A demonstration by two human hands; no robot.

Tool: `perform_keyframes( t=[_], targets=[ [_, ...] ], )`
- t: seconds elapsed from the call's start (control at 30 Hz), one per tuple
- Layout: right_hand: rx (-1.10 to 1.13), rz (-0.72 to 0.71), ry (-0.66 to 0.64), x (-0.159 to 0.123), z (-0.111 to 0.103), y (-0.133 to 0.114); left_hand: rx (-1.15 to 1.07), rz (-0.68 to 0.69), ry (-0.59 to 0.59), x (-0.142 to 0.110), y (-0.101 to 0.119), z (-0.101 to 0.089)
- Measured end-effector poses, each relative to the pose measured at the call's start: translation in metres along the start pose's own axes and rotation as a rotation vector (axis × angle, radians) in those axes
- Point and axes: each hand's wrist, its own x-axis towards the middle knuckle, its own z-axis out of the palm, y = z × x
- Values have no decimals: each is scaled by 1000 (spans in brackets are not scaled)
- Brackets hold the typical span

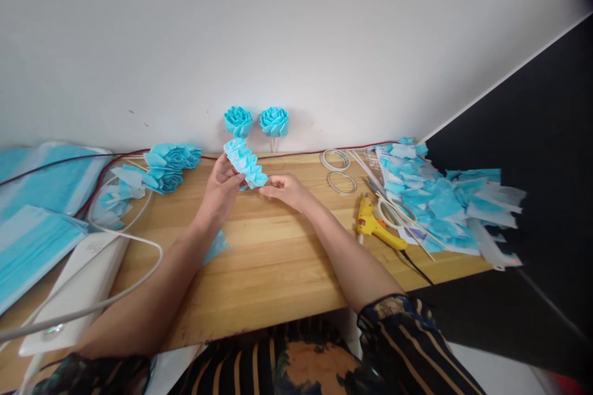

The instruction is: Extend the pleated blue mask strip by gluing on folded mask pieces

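In front of the two flowers, the pleated strip slants downward to the right. The left hand pinches its side, and the right hand pinches its lower end.

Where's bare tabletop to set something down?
Free: wooden table between the forearms, right of the small blue scrap, this side of the pleated strip. Crowded: right end, blue pieces, yellow glue gun; left end, blue sheets, white device.
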Motion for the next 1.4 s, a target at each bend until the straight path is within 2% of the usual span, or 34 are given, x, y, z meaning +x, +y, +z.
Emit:
perform_keyframes(
  t=[0.17, 0.27, 0.4, 0.47, 0.53, 0.67, 0.8, 1.0, 1.13, 1.2, 1.27, 1.33, 1.4],
  targets=[
    [-177, 5, -13, 0, 3, -3, -27, -11, 6, 0, -2, 0],
    [-107, -28, -5, -6, -16, -11, -29, 0, 8, 1, -4, -3],
    [301, -135, 301, -22, -55, -27, -43, 14, 8, 2, -5, -6],
    [389, -160, 386, -29, -61, -30, -68, 9, 2, 1, -5, -6],
    [393, -108, 371, -33, -50, -27, -93, -2, -5, 0, -5, -3],
    [360, 43, 238, -27, 2, -6, -118, -28, -18, -1, -6, -1],
    [377, 58, 202, -10, 39, 2, -150, -53, -18, -1, -7, -1],
    [468, 67, 313, 12, 59, -6, -154, -66, 30, 1, -7, -3],
    [476, 74, 312, 17, 66, -8, -105, -65, -10, 1, -7, -4],
    [472, 79, 279, 6, 63, -12, -91, -56, -14, 0, -6, -4],
    [431, 88, 204, -24, 57, -20, -108, -49, 1, 0, -6, -3],
    [307, 120, 110, -72, 46, -31, -131, -50, 12, 0, -5, -3],
    [168, 191, 41, -134, 33, -39, -130, -51, 4, 0, -5, -4]
  ],
)
